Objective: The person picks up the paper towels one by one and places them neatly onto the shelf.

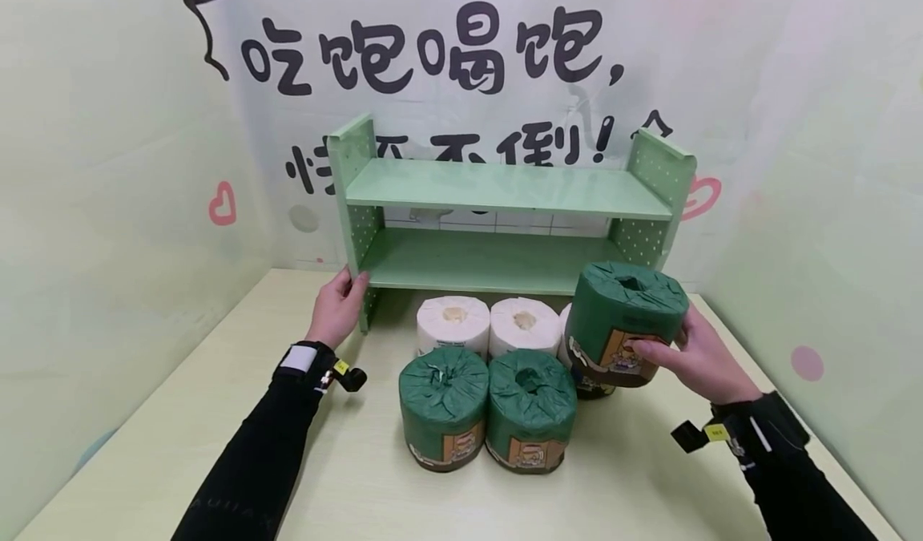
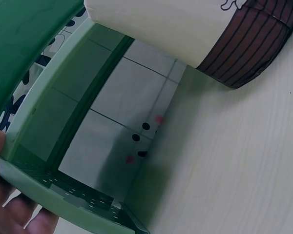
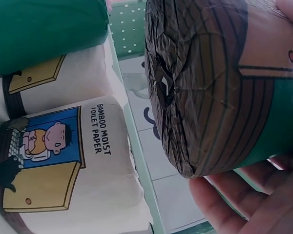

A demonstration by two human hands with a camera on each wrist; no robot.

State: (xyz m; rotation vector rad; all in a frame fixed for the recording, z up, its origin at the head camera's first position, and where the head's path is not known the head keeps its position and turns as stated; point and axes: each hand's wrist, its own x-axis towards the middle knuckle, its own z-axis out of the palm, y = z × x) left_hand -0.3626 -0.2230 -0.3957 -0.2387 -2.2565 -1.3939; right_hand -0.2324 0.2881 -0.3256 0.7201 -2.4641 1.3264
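Note:
My right hand (image 1: 710, 357) grips a green-wrapped toilet paper roll (image 1: 613, 316), thumb on its printed front and fingers round its right side. That roll is raised above the table, overlapping the rightmost white roll in the head view; its brown wrinkled underside (image 3: 195, 97) shows in the right wrist view. On the left, my left hand (image 1: 337, 308) holds the side panel of a light green two-tier shelf (image 1: 476, 260) near the lower board's corner, thumb in front and fingers (image 2: 19, 209) behind the panel.
Two green-wrapped rolls stand at the front, one left (image 1: 443, 405) and one right (image 1: 531, 413). Behind them are white toilet paper rolls, the left one (image 1: 453, 329), the middle one (image 1: 525, 329) and a mostly hidden third. A printed wall (image 1: 433, 52) backs the table (image 1: 346, 477).

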